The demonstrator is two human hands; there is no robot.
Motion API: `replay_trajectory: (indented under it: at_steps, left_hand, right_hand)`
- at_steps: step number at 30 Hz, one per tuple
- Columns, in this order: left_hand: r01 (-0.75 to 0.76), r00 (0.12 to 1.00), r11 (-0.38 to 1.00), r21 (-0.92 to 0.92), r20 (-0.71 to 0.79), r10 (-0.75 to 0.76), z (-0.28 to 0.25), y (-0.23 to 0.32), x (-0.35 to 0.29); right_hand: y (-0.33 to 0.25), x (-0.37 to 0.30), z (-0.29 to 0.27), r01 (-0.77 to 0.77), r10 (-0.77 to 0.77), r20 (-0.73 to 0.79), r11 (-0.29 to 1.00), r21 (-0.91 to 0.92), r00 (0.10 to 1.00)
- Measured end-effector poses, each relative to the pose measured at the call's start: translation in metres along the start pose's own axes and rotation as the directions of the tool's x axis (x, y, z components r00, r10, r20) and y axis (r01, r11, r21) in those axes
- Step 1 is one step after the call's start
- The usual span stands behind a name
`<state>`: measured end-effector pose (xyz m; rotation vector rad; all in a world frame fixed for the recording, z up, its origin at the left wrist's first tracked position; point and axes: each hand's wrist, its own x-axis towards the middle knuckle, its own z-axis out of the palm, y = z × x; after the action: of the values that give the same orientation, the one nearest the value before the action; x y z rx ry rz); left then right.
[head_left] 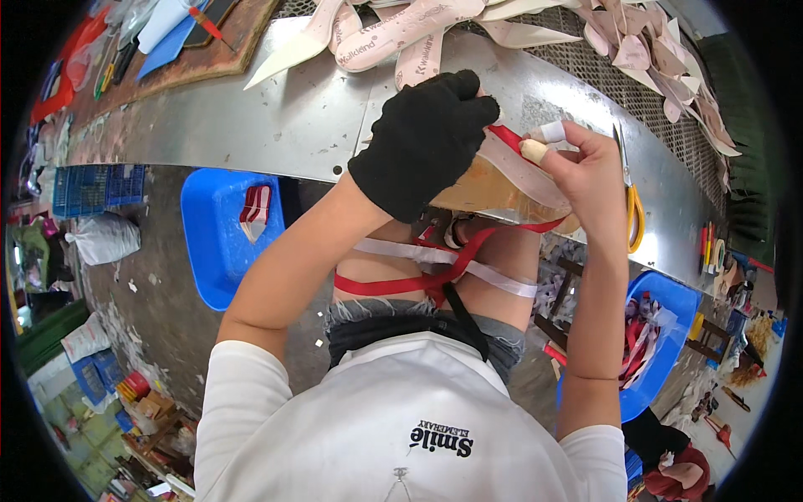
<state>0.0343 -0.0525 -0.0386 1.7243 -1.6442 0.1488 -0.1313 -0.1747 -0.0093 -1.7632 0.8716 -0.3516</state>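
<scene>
My left hand (428, 138), in a black glove, is closed at the upper end of a pale pink shoe insole (525, 174). Bare, with tape around its fingertips, my right hand (581, 163) pinches a red ribbon (504, 136) against the insole's edge. The insole is held tilted over a brown surface (477, 191) at the table's front edge. More red ribbon (376, 287) and a white strip (502, 279) trail down across my lap. Yellow-handled scissors (633, 213) lie just right of my right hand. What lies under the gloved fingers is hidden.
Insoles (401, 35) lie on the metal table's (226, 130) far side, with a heap (644, 50) at far right on mesh. A blue tub (209, 251) stands on the floor at left; another blue tub (661, 368) with ribbon scraps is at right. A wooden board (167, 71) holds tools.
</scene>
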Motion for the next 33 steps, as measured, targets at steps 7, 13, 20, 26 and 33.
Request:
replay_trajectory:
  at_steps: [7, 13, 20, 26, 33]
  left_hand:
    - [-0.117, 0.98, 0.992, -0.048, 0.155, 0.123, 0.005, -0.014, 0.017]
    - [-0.235, 0.954, 0.969, -0.07, 0.172, 0.244, 0.009, -0.007, 0.031]
    - [-0.198, 0.958, 0.903, -0.381, 0.122, 0.262, 0.02, 0.008, 0.032]
    - [-0.258, 0.92, 0.92, -0.296, 0.214, 0.327, 0.016, 0.005, 0.031]
    - [-0.391, 0.89, 0.92, 0.014, 0.261, 0.374, 0.02, 0.032, 0.022]
  right_hand:
    - [0.007, -0.013, 0.027, 0.374, -0.525, -0.1, 0.714, -0.592, 0.845]
    - [0.006, -0.013, -0.004, 0.169, -0.171, 0.018, 0.942, -0.29, 0.985]
    - [0.012, -0.028, -0.061, -0.057, 0.048, 0.152, 0.997, 0.052, 0.987]
    - [0.054, -0.043, -0.045, 0.449, -0.468, -0.092, 0.877, -0.172, 0.879]
    - [0.062, -0.039, -0.046, 0.506, -0.535, -0.025, 0.812, -0.291, 0.844]
